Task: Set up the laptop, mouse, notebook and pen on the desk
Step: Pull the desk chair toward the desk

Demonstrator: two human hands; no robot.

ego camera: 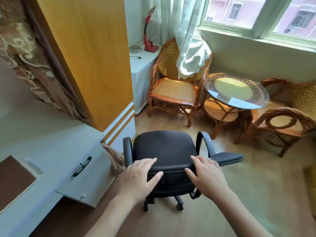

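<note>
A black office chair (164, 147) on castors stands in front of me on the wooden floor. My left hand (140, 177) grips the top of its backrest on the left, fingers over the front and thumb behind. On the right side my right hand (206, 175) holds the same backrest edge. The white desk (39, 134) runs along the left, with a brown inlay at its near corner and a drawer with a black handle (82, 166). No laptop, mouse, notebook or pen is in view.
A tall orange cabinet (89, 57) rises behind the desk. Beyond the chair stand a wicker armchair (177, 82), a round glass-topped table (236, 90) and a second wicker chair (283, 117) under the window. A red desk lamp (149, 31) sits on a white unit.
</note>
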